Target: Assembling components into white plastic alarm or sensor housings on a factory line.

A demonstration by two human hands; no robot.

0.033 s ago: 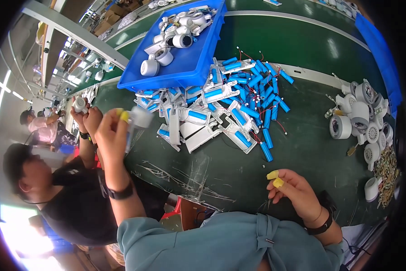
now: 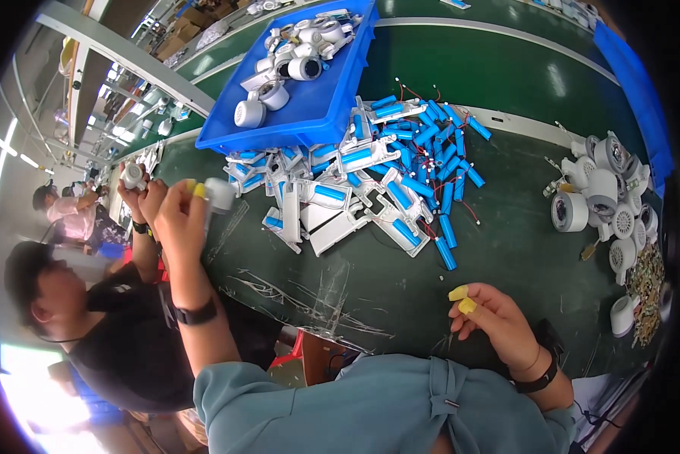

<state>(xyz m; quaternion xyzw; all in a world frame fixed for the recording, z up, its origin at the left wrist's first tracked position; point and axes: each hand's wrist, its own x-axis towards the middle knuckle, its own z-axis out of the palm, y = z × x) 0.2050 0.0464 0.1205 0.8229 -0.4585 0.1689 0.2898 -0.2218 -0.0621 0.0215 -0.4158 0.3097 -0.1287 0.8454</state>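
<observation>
Raised at the left, my left hand [image 2: 180, 219] has yellow covers on its fingertips and is closed on a white, round-headed fan part [image 2: 220, 195]. The part is blurred, and fingers hide some of it. My right hand [image 2: 495, 321] hovers over the near right side of the bench, fingers loosely bent and slightly apart, nothing visible in them. Yellow covers are on its thumb and index finger too. Beyond the hands lies a heap of white handle shells [image 2: 341, 231] holding blue cells, beside loose blue batteries [image 2: 447, 198] with thin red wires.
A blue bin [image 2: 279, 133] of white fan heads stands at the far left of the green bench [image 2: 385, 303]. More white fan heads [image 2: 602, 189] and small circuit boards [image 2: 646, 291] are piled at the right. A co-worker [image 2: 121, 333] sits close at my left, holding a white part.
My left hand has shifted slightly left with the white fan part, which looks less smeared. My right hand has hardly moved.
</observation>
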